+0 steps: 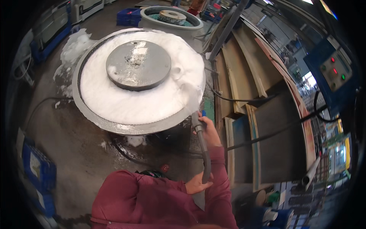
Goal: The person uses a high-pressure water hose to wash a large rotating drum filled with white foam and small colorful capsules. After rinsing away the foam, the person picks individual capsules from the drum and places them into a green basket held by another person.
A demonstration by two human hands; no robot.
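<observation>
My right hand (209, 131) is wrapped round the front end of a grey hose (204, 147), just behind its nozzle, next to a small blue lever (204, 113). Farther down, my left hand (197, 184) grips the same hose close to my right forearm. A whitish spray leaves the nozzle toward the right rim of a large round metal tub (146, 128). Thick white foam (110, 101) fills the tub around a raised round grey plate (139, 63), which looks wet. Toothed edging runs along the inside of the rim.
Behind stands a second round tub (194, 26) with greenish contents, beside blue crates (129, 17). Wooden shelving (244, 68) and a blue control box (333, 70) are at right. Foam (76, 49) lies on the wet floor; cables cross it. More blue crates (38, 170) sit at left.
</observation>
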